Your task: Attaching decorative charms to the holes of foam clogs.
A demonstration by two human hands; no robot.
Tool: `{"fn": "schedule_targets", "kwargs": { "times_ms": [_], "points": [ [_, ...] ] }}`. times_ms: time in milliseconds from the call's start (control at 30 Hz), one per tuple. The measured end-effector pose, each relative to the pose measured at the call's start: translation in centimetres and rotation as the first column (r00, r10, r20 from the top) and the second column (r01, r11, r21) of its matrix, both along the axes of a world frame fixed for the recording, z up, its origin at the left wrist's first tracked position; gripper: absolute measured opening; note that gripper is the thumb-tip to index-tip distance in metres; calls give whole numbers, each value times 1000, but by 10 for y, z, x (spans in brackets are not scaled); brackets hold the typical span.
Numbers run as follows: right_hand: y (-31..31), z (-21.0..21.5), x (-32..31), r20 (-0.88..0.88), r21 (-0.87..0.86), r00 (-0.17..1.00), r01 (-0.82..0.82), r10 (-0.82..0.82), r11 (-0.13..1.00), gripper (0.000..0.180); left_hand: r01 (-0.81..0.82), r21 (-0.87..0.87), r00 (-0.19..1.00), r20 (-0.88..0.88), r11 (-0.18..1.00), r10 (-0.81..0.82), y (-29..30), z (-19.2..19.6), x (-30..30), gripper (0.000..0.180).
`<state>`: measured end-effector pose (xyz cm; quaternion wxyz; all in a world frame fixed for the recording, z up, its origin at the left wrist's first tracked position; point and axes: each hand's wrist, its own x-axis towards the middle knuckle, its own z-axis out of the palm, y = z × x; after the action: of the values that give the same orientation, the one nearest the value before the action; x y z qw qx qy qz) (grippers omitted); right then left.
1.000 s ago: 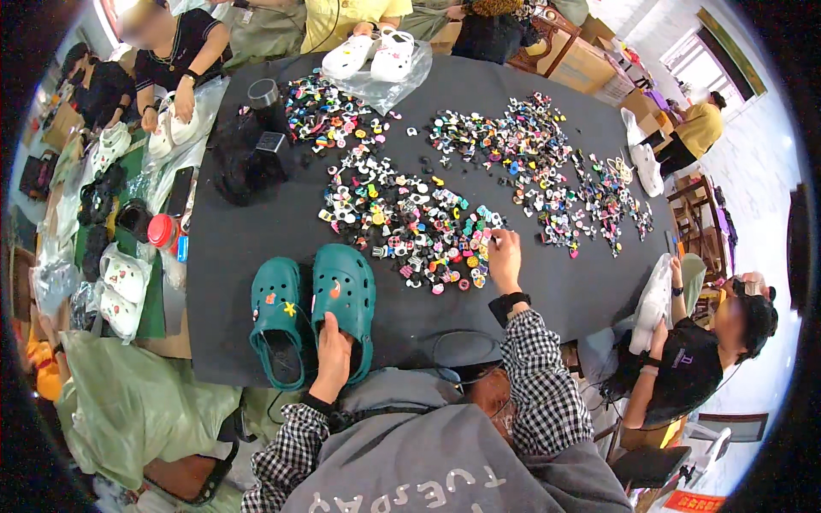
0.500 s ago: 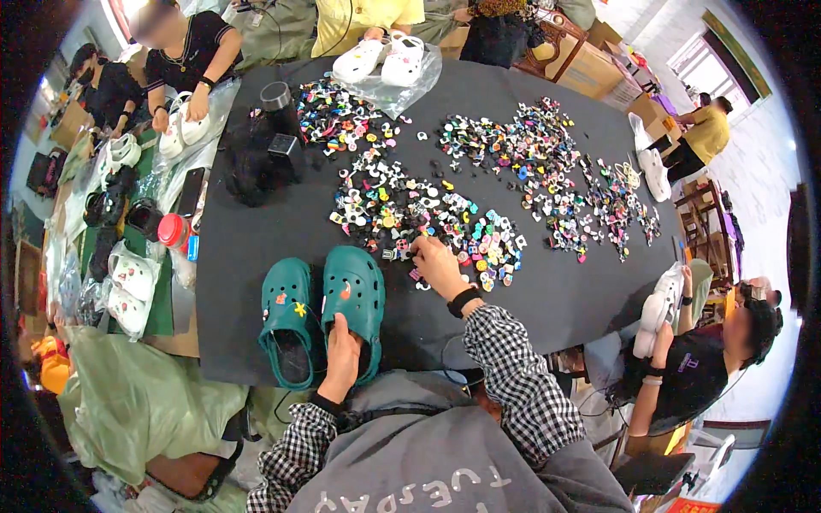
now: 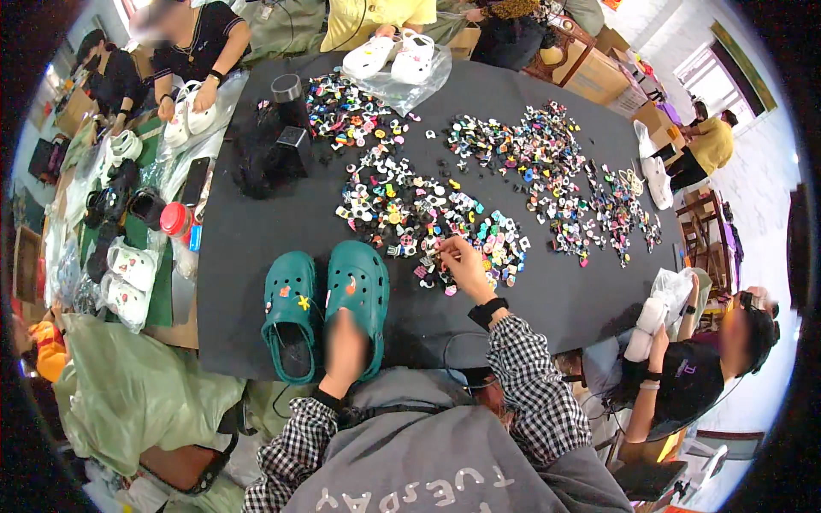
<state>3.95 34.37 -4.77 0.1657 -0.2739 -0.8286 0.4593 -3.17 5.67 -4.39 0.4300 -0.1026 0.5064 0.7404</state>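
Observation:
Two dark green clogs stand side by side at the near edge of the black table. My left hand (image 3: 345, 355) grips the right-hand green clog (image 3: 359, 274) near its opening, with its fingers partly inside and blurred. The left-hand green clog (image 3: 289, 295) has a yellow starfish charm (image 3: 304, 303) and a small reddish charm on its top. My right hand (image 3: 465, 265) is at the near side of a loose pile of colourful shoe charms (image 3: 410, 201), thumb and fingers pinched together. Whatever is between those fingertips is too small to make out.
More charms (image 3: 530, 154) spread across the table's far right. A dark cylinder (image 3: 288, 89) and a black box (image 3: 293, 141) stand at the far left. White clogs (image 3: 389, 58) lie on plastic at the far edge. Co-workers handle white clogs at the left and right.
My right hand has shifted slightly right along the near edge of the charms. My left hand stays on the green clog. The co-worker at right has lowered the white clogs a little.

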Motion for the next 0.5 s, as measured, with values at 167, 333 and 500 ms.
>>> {"fn": "schedule_targets", "kwargs": {
  "times_ms": [167,333,500],
  "points": [
    [-2,-9,17,21,219,999,-35,31,975,13,-1,-18,1000,8,1000,1,3,7,2,56],
    [3,-29,38,85,282,996,-29,5,959,15,-3,20,1000,-30,1000,4,5,11,3,55],
    [-5,-21,43,59,330,997,-66,49,942,14,-1,7,1000,-15,1000,1,3,0,2,55]
  ]
}}
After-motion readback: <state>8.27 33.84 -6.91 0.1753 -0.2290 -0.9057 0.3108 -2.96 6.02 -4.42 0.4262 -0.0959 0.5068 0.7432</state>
